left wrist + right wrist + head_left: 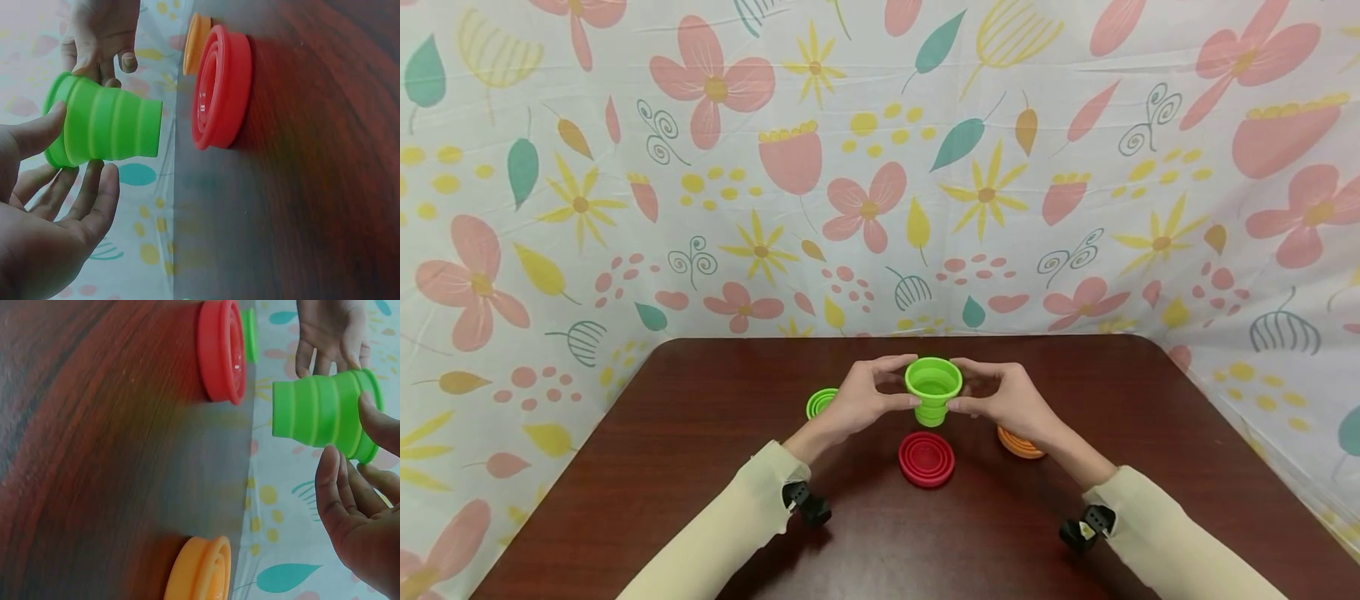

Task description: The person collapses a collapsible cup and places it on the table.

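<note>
A green collapsible cup point(932, 392), drawn out to a tall ribbed shape, is held above the table between both hands. My left hand point(867, 393) grips its rim from the left with thumb and fingers. From the right, my right hand point(1006, 395) pinches the rim the same way. In the left wrist view the whole side of the cup point(106, 122) shows, its narrow base apart from the tabletop. Just in front of it on the table lies a red collapsible cup point(927, 459), folded flat.
Partly behind the left hand lies a flattened green cup point(820, 403). An orange flattened cup point(1021, 444) sits under the right wrist, partly covered. The dark wooden table point(880, 542) ends at a floral cloth point(865, 167) behind it.
</note>
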Tool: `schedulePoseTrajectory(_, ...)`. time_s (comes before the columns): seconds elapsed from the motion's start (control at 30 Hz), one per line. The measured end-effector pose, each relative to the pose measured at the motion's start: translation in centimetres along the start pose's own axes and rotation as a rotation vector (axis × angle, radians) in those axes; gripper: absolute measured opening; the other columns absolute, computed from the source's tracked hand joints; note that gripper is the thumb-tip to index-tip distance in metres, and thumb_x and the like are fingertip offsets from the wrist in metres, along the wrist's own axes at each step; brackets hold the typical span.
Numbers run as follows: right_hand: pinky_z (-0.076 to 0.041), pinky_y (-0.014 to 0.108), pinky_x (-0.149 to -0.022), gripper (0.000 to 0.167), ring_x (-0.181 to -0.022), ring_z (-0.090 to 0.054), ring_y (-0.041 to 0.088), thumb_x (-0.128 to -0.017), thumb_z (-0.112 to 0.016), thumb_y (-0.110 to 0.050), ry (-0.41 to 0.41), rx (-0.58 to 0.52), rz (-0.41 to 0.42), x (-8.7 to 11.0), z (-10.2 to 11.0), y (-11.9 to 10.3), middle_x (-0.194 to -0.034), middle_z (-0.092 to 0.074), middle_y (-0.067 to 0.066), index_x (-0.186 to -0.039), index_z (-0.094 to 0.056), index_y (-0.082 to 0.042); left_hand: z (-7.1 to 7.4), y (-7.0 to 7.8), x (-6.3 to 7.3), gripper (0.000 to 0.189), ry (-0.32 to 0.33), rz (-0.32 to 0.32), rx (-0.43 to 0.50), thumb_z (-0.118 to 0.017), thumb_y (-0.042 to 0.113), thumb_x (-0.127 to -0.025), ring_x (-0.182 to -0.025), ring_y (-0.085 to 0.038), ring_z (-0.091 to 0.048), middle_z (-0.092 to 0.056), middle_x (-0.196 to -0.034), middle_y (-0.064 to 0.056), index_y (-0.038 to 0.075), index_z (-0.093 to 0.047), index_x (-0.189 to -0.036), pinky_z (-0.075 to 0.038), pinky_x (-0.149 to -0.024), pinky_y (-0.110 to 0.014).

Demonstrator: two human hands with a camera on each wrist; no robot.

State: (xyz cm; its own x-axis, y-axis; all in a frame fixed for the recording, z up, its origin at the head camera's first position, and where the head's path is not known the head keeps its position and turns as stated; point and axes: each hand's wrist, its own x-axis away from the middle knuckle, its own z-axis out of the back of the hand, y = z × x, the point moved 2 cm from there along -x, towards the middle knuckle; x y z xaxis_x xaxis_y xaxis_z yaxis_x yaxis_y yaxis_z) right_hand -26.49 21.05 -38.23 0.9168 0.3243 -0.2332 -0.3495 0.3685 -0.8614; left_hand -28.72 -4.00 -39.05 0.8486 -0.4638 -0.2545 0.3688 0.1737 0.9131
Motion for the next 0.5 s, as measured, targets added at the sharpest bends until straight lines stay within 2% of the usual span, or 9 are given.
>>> schedulePoseTrajectory(0.17,-0.064,0.046,-0.068,0.059,-0.079,-0.068,0.03,-0.087,-0.089,-0.017,-0.015,-0.015,-0.002,0.7,-0.1,-0.4,-0.092,-0.074,0.012,-0.141,-0.067,-0.004,0.0,0.6,0.9,0.063,-0.02,0.003,0.021,-0.085,0.011,-0.091,-0.111,-0.021,-0.069,-0.064,-0.142,-0.004,0.006,-0.061,-0.149,-0.058,-0.096,-0.038)
schedulePoseTrajectory(0.37,-0.062,0.045,-0.065,0.057,-0.078,-0.066,0.036,-0.088,-0.089,-0.018,-0.038,-0.023,0.005,1.5,-0.3,-0.9,-0.093,-0.074,0.012,-0.139,-0.068,-0.005,0.0,1.1,2.1,0.061,-0.03,0.031,0.045,-0.084,0.013,-0.092,-0.11,-0.02,-0.069,-0.066,-0.139,-0.002,0.011,-0.062,-0.149,-0.058,-0.095,-0.038)
schedulePoseTrajectory(0.5,-0.061,0.044,-0.062,0.058,-0.075,-0.065,0.031,-0.088,-0.089,-0.017,-0.047,-0.031,0.009,1.9,-0.6,-1.3,-0.092,-0.073,0.012,-0.14,-0.067,-0.004,-0.1,1.5,2.9,0.061,-0.03,0.034,0.062,-0.084,0.013,-0.092,-0.111,-0.022,-0.069,-0.068,-0.136,-0.005,0.009,-0.061,-0.149,-0.06,-0.093,-0.036)
